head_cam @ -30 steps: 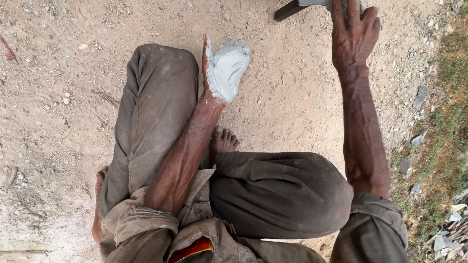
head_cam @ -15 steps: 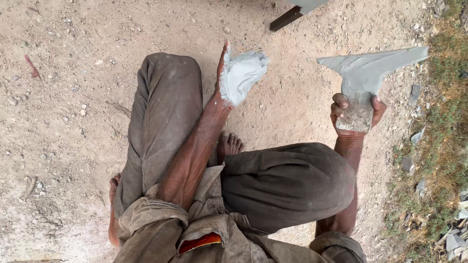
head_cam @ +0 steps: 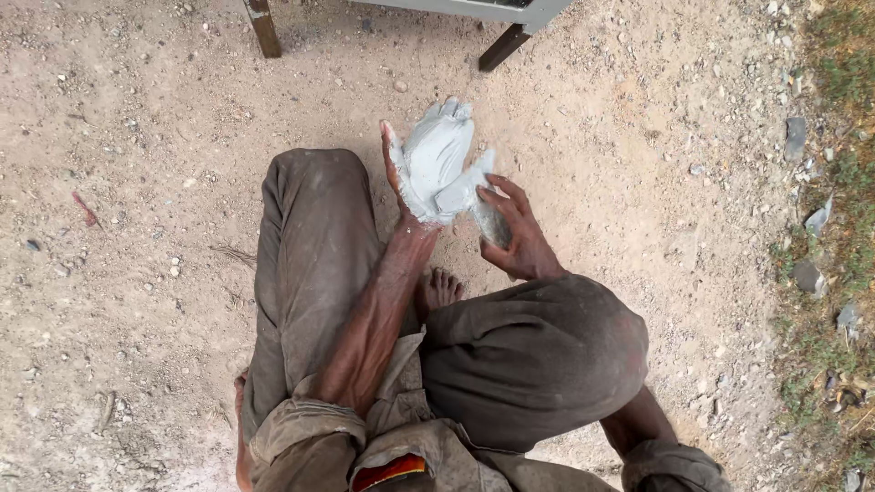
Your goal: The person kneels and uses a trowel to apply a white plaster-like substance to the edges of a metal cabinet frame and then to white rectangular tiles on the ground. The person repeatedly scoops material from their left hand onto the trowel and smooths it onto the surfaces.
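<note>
2 knees in brown trousers nearest. Above, right hand clasps a grey clay lump at 3 o'clock of the open, clay-coated left hand. Step, judged: smearing clay; next needs firm pressing. Bench legs at 12 o'clock.

- Packages, labels, signs, screens: none visible in this view; the scene holds only bare ground, clothing, hands and grey paste.

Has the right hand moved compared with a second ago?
Yes. The right hand has come in from the far ground to the clay-coated left hand, just above the bent knee.
</note>
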